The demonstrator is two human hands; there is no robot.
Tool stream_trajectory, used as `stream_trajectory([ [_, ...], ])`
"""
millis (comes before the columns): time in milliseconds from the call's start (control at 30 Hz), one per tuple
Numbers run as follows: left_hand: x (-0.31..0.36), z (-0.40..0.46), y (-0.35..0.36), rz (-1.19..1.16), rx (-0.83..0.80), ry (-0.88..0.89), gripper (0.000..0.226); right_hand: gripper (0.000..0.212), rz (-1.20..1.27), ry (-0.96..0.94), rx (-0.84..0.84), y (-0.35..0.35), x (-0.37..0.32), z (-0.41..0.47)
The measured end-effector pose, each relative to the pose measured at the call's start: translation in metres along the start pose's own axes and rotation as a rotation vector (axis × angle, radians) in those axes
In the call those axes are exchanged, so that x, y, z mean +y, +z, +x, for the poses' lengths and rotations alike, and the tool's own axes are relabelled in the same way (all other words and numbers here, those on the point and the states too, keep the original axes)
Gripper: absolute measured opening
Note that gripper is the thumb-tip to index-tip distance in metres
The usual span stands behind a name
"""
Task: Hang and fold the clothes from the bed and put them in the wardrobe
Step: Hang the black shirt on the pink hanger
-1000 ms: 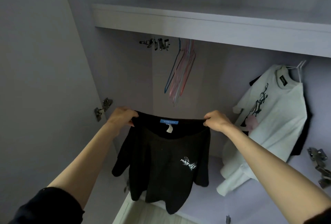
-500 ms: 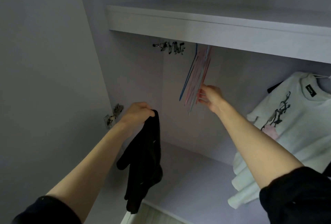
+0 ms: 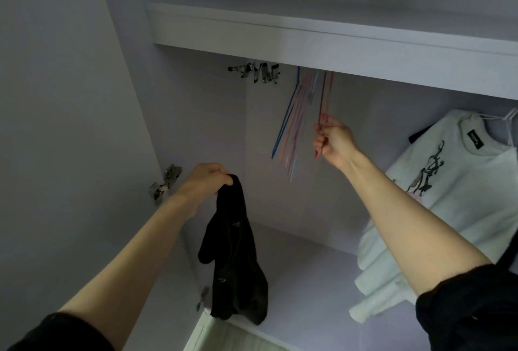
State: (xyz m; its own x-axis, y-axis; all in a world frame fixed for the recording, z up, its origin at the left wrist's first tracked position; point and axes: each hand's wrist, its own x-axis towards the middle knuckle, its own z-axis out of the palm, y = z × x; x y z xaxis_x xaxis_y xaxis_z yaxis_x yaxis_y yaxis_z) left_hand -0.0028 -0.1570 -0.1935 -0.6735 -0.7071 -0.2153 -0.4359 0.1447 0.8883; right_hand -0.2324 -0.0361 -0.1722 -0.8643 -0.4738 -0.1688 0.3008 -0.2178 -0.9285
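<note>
My left hand [image 3: 207, 179] grips a black T-shirt [image 3: 234, 261] by its top, and the shirt hangs down bunched inside the open wardrobe. Higher and to the right, my right hand [image 3: 333, 139] is curled round a thin red wire hanger [image 3: 325, 98] that still hangs from under the shelf. Just left of it hang several more thin hangers [image 3: 294, 120], blue, pink and pale. A white T-shirt [image 3: 448, 199] with a black print hangs on a white hanger at the far right.
A thick white shelf [image 3: 322, 47] runs across the top of the wardrobe. Metal clips [image 3: 256, 71] hang under it at the left. The open door [image 3: 70, 126] with its hinges [image 3: 165, 182] stands on the left. The wardrobe floor [image 3: 305, 280] lies below.
My right hand let go of the black T-shirt, reached up to the hangers and took hold of the red one. The shirt now hangs bunched from my left hand alone.
</note>
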Motion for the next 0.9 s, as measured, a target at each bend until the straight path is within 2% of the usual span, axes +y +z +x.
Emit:
stream_trajectory([
  [167,0.001,-0.008,0.016,-0.011,-0.021,0.007,0.017,0.038,-0.159,0.036,0.043,-0.033,0.02,-0.017],
  [300,-0.006,-0.013,0.033,0.003,-0.075,-0.014,0.019,0.025,-0.222,0.106,0.122,-0.074,0.054,-0.038],
  [400,-0.009,-0.017,0.048,0.033,-0.112,-0.027,0.018,0.034,-0.276,0.123,0.2,-0.112,0.081,-0.064],
  [500,-0.011,-0.022,0.062,0.084,-0.125,-0.042,0.019,0.036,-0.249,0.057,0.222,-0.154,0.109,-0.098],
  [667,-0.012,-0.027,0.08,0.125,-0.126,-0.067,0.026,0.013,-0.107,0.108,0.128,-0.187,0.11,-0.111],
  [733,-0.013,-0.03,0.086,0.142,-0.12,-0.077,0.026,0.021,-0.079,0.136,0.213,-0.192,0.11,-0.105],
  [800,-0.016,-0.033,0.091,0.139,-0.109,-0.089,0.025,0.031,-0.188,0.144,0.295,-0.2,0.118,-0.105],
  [900,-0.022,-0.036,0.092,0.135,-0.093,-0.126,0.02,0.04,-0.282,0.209,0.318,-0.21,0.135,-0.114],
])
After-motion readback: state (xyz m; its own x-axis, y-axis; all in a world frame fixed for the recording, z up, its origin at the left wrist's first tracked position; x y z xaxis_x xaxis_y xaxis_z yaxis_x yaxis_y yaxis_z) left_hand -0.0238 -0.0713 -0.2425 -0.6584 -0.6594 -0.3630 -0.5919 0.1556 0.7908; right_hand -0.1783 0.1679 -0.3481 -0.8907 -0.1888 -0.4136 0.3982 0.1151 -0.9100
